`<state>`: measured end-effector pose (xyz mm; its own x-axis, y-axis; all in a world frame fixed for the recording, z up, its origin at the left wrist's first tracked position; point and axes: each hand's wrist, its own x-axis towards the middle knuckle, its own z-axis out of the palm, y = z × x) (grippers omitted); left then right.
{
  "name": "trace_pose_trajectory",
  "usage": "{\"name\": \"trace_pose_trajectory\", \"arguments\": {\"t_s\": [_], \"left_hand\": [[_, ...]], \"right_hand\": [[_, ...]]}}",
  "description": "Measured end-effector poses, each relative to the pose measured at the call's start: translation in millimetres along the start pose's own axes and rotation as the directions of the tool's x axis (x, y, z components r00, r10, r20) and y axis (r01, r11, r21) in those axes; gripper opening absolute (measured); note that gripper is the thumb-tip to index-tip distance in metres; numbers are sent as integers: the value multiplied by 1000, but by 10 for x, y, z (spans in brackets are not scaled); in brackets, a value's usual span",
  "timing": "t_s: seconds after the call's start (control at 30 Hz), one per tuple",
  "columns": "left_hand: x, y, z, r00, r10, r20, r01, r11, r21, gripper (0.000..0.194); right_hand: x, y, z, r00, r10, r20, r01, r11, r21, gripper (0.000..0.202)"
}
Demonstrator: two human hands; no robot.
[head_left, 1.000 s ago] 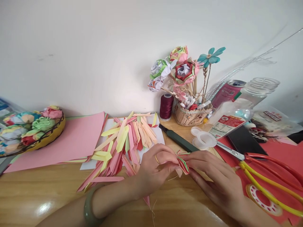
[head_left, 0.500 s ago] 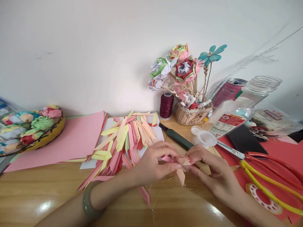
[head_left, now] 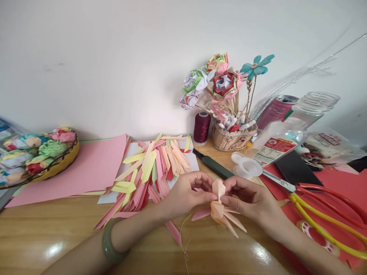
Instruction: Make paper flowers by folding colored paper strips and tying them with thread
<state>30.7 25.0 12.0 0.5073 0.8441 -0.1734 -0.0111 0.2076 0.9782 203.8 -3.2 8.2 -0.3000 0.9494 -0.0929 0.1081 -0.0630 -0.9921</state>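
Note:
Between both hands is a folded paper flower (head_left: 218,211) in peach and pink, its pointed petals spreading downward and to the right. My left hand (head_left: 190,193), with a ring and a green bangle on its arm, pinches the flower from the left with thumb and fingers. My right hand (head_left: 249,196) pinches it from the right, thumb in front. One peach petal (head_left: 218,188) stands up between the fingertips. Behind my left hand lies a pile of folded paper strips (head_left: 149,172) in pink, yellow, peach and red.
Scissors (head_left: 295,188) with red and yellow handles lie at right on red paper, beside a green-handled cutter (head_left: 215,166). Behind stand a thread spool (head_left: 202,128) and a flower basket (head_left: 233,138). Pink sheets (head_left: 86,160) and a yellow basket (head_left: 61,160) lie left.
The paper flower has been turned in my hands; more of its peach petals now show, one upright and others fanned down to the right. Both hands stay gripped on it.

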Motion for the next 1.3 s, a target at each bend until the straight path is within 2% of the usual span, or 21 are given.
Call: {"name": "trace_pose_trajectory", "arguments": {"t_s": [0.2,0.37,0.5,0.6,0.7,0.8,0.9,1.0,1.07,1.2,1.3], "left_hand": [[5,-22,-2,1000,-16,6,17,1000,-22,14],[-13,-17,7,1000,-29,2,29,998,-52,14],[-21,-3,27,1000,3,9,-2,999,-48,13],[-27,-22,40,999,43,8,-43,999,-32,11],[-38,-54,53,997,69,-16,-69,998,10,8],[-51,-73,67,989,129,-74,-118,984,136,5],[-67,-71,81,969,216,-116,-186,957,224,9],[-89,-44,85,961,249,-119,-213,943,255,15],[-97,-19,79,973,200,-113,-176,965,195,16],[-74,-2,68,992,-36,-119,30,998,-53,23],[-38,-23,73,984,-178,4,177,974,-142,22]], "right_hand": [[-17,5,17,1000,-17,-17,16,999,-51,18],[-38,-7,19,1000,-26,2,26,999,-21,18],[-51,0,35,994,-101,-33,99,993,-70,16],[-62,20,51,977,-203,-65,184,958,-218,13],[-71,31,57,943,-327,-63,271,863,-427,10],[-80,33,46,901,-434,-22,348,750,-563,6],[-89,43,24,836,-546,54,448,623,-641,7],[-97,61,7,758,-635,151,530,464,-710,14],[-105,74,3,722,-666,188,551,388,-739,17],[-122,102,16,688,-698,198,549,321,-772,17],[-125,104,39,680,-714,167,524,313,-792,11]]}}
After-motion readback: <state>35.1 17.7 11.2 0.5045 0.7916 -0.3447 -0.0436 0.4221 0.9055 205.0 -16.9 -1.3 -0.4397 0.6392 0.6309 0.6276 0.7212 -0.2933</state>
